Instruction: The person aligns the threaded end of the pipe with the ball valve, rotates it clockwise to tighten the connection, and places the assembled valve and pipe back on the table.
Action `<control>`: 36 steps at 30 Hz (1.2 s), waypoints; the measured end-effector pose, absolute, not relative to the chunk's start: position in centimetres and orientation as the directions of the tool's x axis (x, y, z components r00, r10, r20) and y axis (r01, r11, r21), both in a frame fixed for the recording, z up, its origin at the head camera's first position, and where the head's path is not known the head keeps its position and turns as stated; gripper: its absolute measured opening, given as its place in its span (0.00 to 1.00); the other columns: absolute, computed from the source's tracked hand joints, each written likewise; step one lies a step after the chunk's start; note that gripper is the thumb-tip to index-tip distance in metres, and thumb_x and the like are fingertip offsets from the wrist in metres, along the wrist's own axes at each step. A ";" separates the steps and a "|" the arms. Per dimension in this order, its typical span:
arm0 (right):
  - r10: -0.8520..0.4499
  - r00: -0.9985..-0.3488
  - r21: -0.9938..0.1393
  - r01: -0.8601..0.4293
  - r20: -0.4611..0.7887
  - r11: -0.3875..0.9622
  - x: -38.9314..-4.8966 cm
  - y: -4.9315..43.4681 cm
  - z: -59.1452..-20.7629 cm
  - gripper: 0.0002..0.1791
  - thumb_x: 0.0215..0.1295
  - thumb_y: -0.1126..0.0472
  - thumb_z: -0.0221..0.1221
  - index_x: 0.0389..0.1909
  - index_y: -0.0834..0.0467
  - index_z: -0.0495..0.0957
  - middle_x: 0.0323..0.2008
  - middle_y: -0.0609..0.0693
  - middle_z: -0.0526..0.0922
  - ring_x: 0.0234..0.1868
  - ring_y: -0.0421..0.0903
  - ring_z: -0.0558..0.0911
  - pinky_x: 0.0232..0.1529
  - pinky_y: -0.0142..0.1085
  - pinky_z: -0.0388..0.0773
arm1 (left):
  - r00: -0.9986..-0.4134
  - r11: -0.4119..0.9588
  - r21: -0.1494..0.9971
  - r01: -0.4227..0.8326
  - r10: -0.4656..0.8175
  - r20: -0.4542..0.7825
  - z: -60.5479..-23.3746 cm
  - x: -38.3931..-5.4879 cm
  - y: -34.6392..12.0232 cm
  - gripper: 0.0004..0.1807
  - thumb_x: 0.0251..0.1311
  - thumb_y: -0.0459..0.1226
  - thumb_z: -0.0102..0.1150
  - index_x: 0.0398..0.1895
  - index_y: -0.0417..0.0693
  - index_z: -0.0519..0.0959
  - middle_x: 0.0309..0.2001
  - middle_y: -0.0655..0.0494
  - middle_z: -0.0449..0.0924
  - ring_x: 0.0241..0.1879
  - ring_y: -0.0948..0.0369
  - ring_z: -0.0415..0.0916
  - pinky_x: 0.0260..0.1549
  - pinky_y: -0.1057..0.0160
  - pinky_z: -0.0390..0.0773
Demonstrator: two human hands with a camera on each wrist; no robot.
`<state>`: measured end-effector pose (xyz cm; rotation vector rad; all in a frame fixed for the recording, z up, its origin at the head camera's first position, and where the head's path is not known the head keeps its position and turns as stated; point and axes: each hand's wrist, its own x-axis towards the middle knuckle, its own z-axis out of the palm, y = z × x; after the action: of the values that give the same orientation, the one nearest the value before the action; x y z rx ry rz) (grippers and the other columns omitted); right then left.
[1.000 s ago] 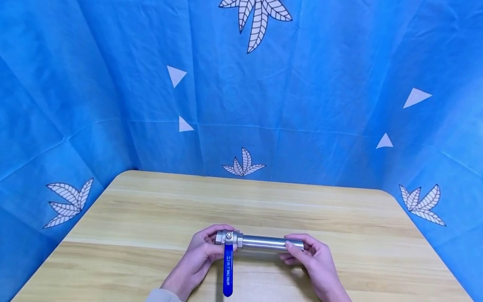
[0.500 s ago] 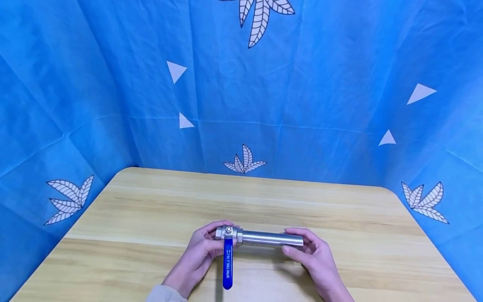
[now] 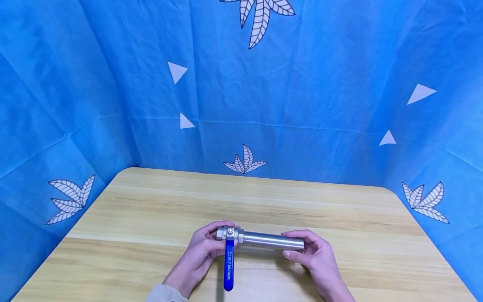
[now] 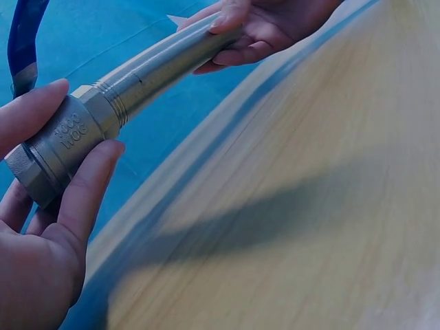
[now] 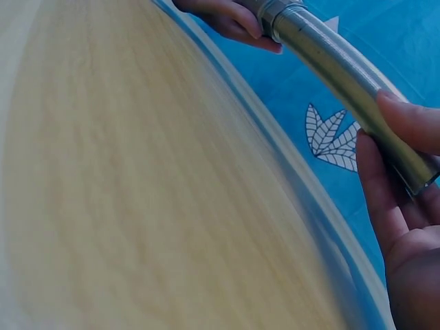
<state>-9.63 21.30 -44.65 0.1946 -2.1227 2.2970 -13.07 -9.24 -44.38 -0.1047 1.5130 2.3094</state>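
Note:
A steel ball valve (image 3: 230, 231) with a long blue lever (image 3: 229, 264) is in my left hand (image 3: 194, 256), whose fingers and thumb grip its body. Raised lettering marks the valve body in the left wrist view. From the valve's right side runs a smooth steel pipe (image 3: 264, 239), and a few screw threads (image 4: 113, 104) show where the two join. My right hand (image 3: 320, 260) holds the pipe's far end, thumb on one side and fingers on the other. Valve and pipe lie in one line above the table, with the lever pointing toward me.
Under the hands is a light wood-grain table (image 3: 151, 201) with rounded far corners. Blue cloth (image 3: 320, 84) printed with white leaves and triangles hangs behind it and at both sides. A shadow (image 4: 254, 220) of the hands and parts falls on the tabletop.
My right thumb has slid from the top of the pipe down to its near side, and the fingers have shifted round the end. The left hand keeps its grip on the valve.

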 end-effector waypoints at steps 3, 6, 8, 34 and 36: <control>-0.072 -0.994 -0.994 -0.079 0.085 -0.077 -9.7 21.3 -44.7 0.26 0.53 0.77 0.74 0.55 0.73 0.82 0.51 0.47 0.92 0.49 0.39 0.90 0.50 0.32 0.90 | -0.924 -0.350 0.868 -0.352 0.276 -0.264 -44.4 -13.1 -9.3 0.36 0.54 0.19 0.63 0.70 0.38 0.77 0.63 0.48 0.87 0.57 0.54 0.87 0.56 0.58 0.90; -0.064 -0.995 -0.995 -0.066 0.070 -0.071 -9.7 21.4 -44.6 0.26 0.52 0.77 0.74 0.55 0.73 0.82 0.51 0.47 0.93 0.48 0.39 0.90 0.49 0.31 0.90 | -0.923 -0.351 0.866 -0.355 0.281 -0.264 -44.4 -13.1 -9.2 0.36 0.54 0.19 0.64 0.70 0.38 0.77 0.62 0.49 0.87 0.57 0.55 0.87 0.56 0.58 0.90; -0.059 -0.996 -0.996 -0.056 0.060 -0.067 -9.7 21.4 -44.6 0.26 0.52 0.77 0.75 0.54 0.73 0.82 0.50 0.47 0.93 0.48 0.39 0.90 0.49 0.31 0.90 | -0.922 -0.352 0.866 -0.355 0.284 -0.263 -44.4 -13.1 -9.2 0.35 0.54 0.20 0.65 0.69 0.38 0.77 0.61 0.49 0.87 0.56 0.55 0.88 0.57 0.57 0.90; -0.046 -0.999 -0.998 0.028 -0.026 -0.054 -9.7 21.2 -44.5 0.21 0.71 0.70 0.66 0.60 0.78 0.78 0.43 0.50 0.93 0.43 0.47 0.93 0.49 0.41 0.93 | -0.921 -0.329 0.877 -0.352 0.291 -0.260 -44.2 -13.2 -9.3 0.33 0.55 0.23 0.70 0.67 0.41 0.79 0.62 0.50 0.88 0.60 0.56 0.85 0.57 0.58 0.89; -0.056 -0.998 -0.998 0.033 -0.030 -0.052 -9.7 21.2 -44.5 0.21 0.72 0.69 0.65 0.60 0.78 0.77 0.43 0.50 0.93 0.43 0.47 0.93 0.49 0.41 0.93 | -0.922 -0.331 0.877 -0.349 0.288 -0.259 -44.2 -13.2 -9.3 0.33 0.55 0.22 0.70 0.68 0.41 0.79 0.62 0.51 0.88 0.60 0.56 0.85 0.58 0.57 0.89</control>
<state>-9.74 21.22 -44.55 0.0266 -2.2036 2.3237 -13.16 -9.31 -44.18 -0.0791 1.5263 2.2845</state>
